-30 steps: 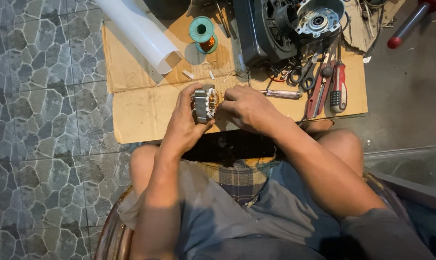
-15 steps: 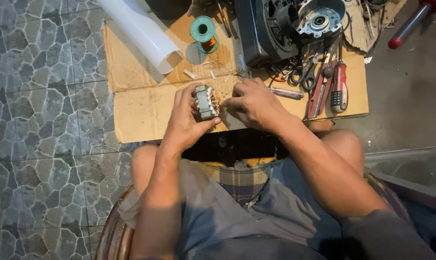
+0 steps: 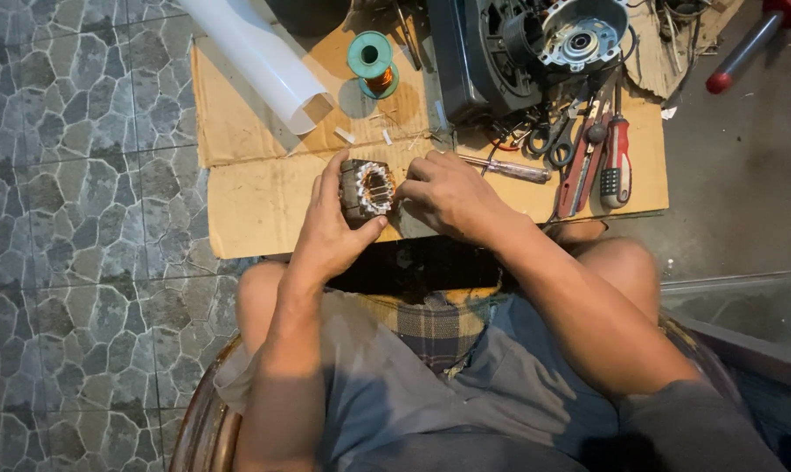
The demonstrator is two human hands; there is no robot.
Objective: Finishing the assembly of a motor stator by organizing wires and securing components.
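My left hand grips a small motor stator, a dark metal block with a ring of white-lined slots, held up over a sheet of cardboard. My right hand is at the stator's right side, with fingertips pinched at its rim; what they pinch is too small to tell. Both forearms reach forward from my lap, where I sit with knees apart.
On the cardboard lie a white rolled sheet, a green spool of copper wire, a screwdriver, scissors, red-handled tools and a dark fan motor housing. Patterned stone tiles cover the floor at left.
The stator has turned slightly in my left hand, and my right hand's fingers have shifted along its right rim. The view has drifted a little.
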